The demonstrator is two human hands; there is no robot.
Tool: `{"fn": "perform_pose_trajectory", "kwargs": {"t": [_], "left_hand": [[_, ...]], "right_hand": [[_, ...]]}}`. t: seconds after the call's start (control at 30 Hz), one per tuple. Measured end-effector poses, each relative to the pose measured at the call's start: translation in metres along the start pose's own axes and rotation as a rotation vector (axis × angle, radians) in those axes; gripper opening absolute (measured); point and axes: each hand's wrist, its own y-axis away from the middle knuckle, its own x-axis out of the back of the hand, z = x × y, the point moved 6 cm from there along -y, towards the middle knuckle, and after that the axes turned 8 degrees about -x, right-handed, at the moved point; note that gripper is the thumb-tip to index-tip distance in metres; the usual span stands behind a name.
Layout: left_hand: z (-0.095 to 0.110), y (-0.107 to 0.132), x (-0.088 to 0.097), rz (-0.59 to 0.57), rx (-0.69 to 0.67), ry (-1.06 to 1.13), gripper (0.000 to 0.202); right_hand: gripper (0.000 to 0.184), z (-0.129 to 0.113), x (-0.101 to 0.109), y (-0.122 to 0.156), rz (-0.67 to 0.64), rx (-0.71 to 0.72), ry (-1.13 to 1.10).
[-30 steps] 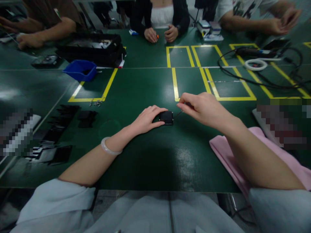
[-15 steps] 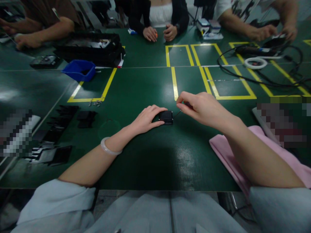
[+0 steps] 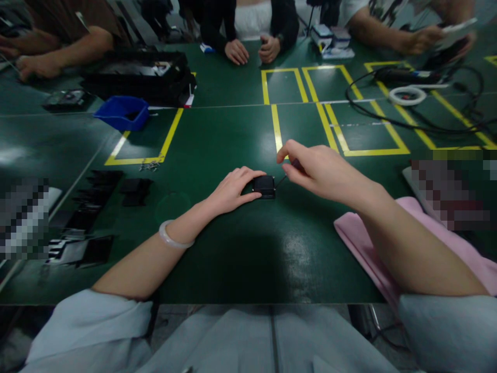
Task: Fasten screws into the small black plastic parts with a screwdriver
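Observation:
A small black box-shaped part [image 3: 264, 185] with bright metal bits at its corners lies on the green table. My left hand [image 3: 237, 190] holds it from the left, thumb at the near side and fingers at the far side. To its right, my right hand [image 3: 310, 167] is closed on a screwdriver [image 3: 282, 180]; the thin shaft points at the part's right side, and the handle is mostly hidden in my palm. My index finger is lifted off the handle. Whether the tip touches the part I cannot tell.
Small screws [image 3: 150, 165] lie loose beyond my left arm, near a blue bin [image 3: 123, 113]. Black parts [image 3: 135, 190] are spread at the left. A pink cloth [image 3: 357, 233] lies under my right forearm. Black cables [image 3: 411, 122] and co-workers' hands [image 3: 236, 52] are across the table.
My right index finger has lifted and straightened away from the screwdriver handle. My left hand stays on the black part. At the far right, a co-worker has raised a pale flat object.

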Motion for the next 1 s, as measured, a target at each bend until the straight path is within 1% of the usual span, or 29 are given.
{"fn": "perform_pose_trajectory", "kwargs": {"t": [0.07, 0.2, 0.33, 0.53, 0.63, 0.77, 1.0], "left_hand": [[0.0002, -0.0001, 0.0002, 0.0, 0.004, 0.001, 0.05], [0.0001, -0.0003, 0.0004, 0.003, 0.0, 0.0, 0.05], [0.0, -0.0006, 0.0005, 0.002, -0.002, 0.003, 0.05], [-0.0006, -0.0004, 0.0001, -0.004, 0.008, 0.009, 0.05], [-0.0006, -0.0001, 0.0003, 0.003, -0.003, 0.015, 0.051], [-0.0004, -0.0001, 0.0002, 0.003, -0.004, 0.006, 0.051], [0.0008, -0.0008, 0.0008, 0.011, -0.009, -0.002, 0.049]], "right_hand": [[0.026, -0.001, 0.0011, 0.0007, 0.012, 0.009, -0.013], [0.021, 0.0004, 0.0013, -0.0001, 0.013, -0.012, -0.007], [0.023, 0.0031, 0.0006, -0.0016, 0.021, -0.039, 0.032], [0.025, 0.0015, 0.0011, -0.0001, 0.007, -0.02, -0.032], [0.023, 0.0023, 0.0012, -0.0003, 0.009, -0.023, -0.013], [0.024, 0.0036, 0.0006, -0.001, 0.02, -0.032, 0.04], [0.023, 0.0016, 0.0006, -0.0006, 0.008, -0.009, -0.018]]}}
